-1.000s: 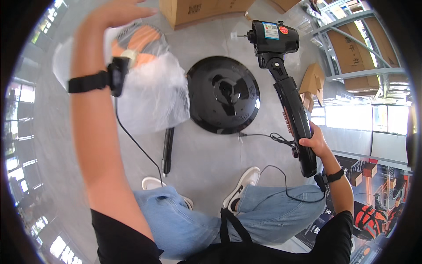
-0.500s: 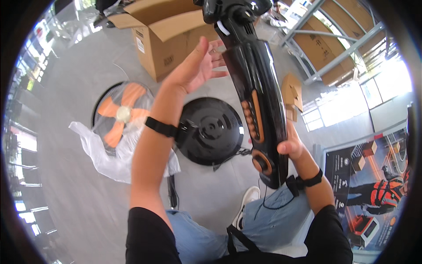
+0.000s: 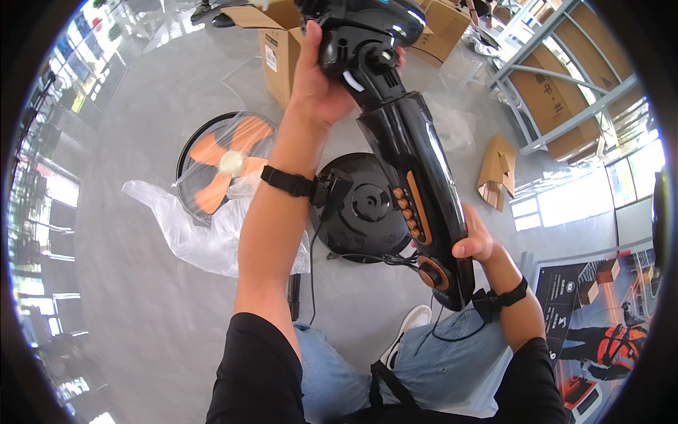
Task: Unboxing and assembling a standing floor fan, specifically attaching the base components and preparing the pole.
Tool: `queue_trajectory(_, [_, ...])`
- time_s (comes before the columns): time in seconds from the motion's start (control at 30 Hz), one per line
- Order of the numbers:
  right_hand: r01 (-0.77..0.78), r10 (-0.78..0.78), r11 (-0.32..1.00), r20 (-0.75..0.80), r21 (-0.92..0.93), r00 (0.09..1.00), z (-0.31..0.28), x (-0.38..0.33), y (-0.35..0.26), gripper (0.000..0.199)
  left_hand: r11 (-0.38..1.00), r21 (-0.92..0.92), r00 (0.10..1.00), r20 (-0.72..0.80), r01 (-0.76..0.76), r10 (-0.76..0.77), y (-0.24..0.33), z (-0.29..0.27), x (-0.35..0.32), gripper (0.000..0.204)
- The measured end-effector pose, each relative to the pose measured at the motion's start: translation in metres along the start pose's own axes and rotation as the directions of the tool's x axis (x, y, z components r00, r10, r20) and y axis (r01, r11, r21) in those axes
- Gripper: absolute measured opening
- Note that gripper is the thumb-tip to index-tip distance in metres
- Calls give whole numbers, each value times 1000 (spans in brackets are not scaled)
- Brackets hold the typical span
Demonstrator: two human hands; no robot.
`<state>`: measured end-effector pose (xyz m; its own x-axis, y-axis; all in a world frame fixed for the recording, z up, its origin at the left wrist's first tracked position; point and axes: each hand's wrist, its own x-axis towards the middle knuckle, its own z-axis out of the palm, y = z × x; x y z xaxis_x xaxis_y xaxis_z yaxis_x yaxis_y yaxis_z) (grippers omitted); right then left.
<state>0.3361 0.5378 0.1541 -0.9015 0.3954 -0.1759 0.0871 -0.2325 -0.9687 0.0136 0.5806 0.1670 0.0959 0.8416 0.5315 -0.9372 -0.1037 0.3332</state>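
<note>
A glossy black fan body (image 3: 409,141) with a motor housing at its far end is held up at a slant in front of me. Orange buttons and a round orange-rimmed knob (image 3: 433,273) run along its column. My left hand (image 3: 321,88) grips the motor housing near the neck joint, thumb on the near side and most fingers hidden behind. Lower down, my right hand (image 3: 478,237) is wrapped round the column's right edge beside the knob. Beneath it on the floor lies a round black fan base (image 3: 346,230), partly covered by my left forearm and the column.
Left of the base, an orange fan blade (image 3: 212,194) lies in a black grille, partly under clear plastic wrap (image 3: 205,244). A black tube (image 3: 294,297) lies by my leg. Cardboard boxes (image 3: 279,60) stand beyond, a small carton (image 3: 497,169) right, with a metal rack (image 3: 565,81) behind.
My left hand, which was open beside the column, has moved up and closed on the motor housing. The right hand keeps its hold. The view has shifted a little left.
</note>
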Motion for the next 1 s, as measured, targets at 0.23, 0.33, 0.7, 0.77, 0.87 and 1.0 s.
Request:
queue_trajectory(0.23, [40, -41, 999, 13, 18, 999, -5, 10, 11, 112, 967, 231, 990, -62, -109, 126, 3, 2, -6, 93])
queue_trajectory(0.33, [4, -4, 1000, 32, 2, 999, -10, 4, 12, 110, 997, 52, 992, -106, -55, 61, -2, 2, -7, 94])
queue_trajectory(0.7, [-50, 57, 979, -29, 196, 998, 2, 10, 18, 106, 961, 234, 980, -97, -148, 175, 4, -21, -6, 76])
queue_trajectory(0.77, [-4, 1, 986, 15, 165, 1000, 9, 15, 10, 106, 772, 534, 876, -112, -346, 470, 4, -19, -3, 70])
queue_trajectory(0.87, [11, -13, 981, 9, 193, 1000, 10, 13, 10, 106, 848, 446, 937, -58, -285, 345, 5, -20, 1, 65])
queue_trajectory(1.0, [34, -35, 983, 4, 179, 999, 6, 13, 18, 107, 840, 443, 935, -16, -312, 355, 4, -13, 3, 65])
